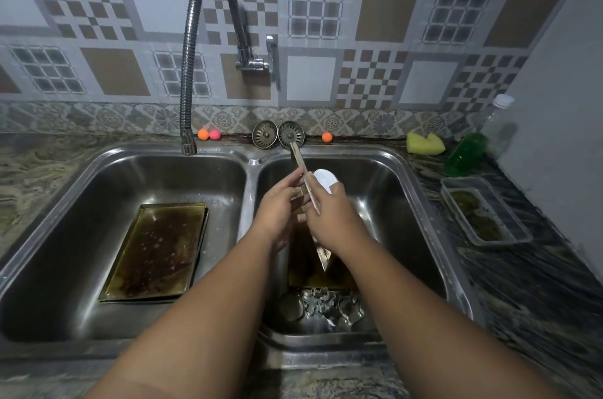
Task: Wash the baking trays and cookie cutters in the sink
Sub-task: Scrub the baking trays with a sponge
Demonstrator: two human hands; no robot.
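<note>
Holding tray (299, 163) left hand (277, 207), scrubber (324, 179) right hand (334, 214).

The sink (81, 203) is brushed stainless steel, and the tap's hose (192, 39) is ribbed, shiny metal. The baking tray (156, 248) in the left basin is metal with a dark, stained, wet-looking face; the cookie cutters (329, 304) are thin bright metal. The worktop (538, 284) looks like polished veined stone.

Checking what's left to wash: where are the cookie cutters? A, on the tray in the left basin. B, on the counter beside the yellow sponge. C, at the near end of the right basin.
C: the cookie cutters lie heaped at the near end of the right basin.
</note>
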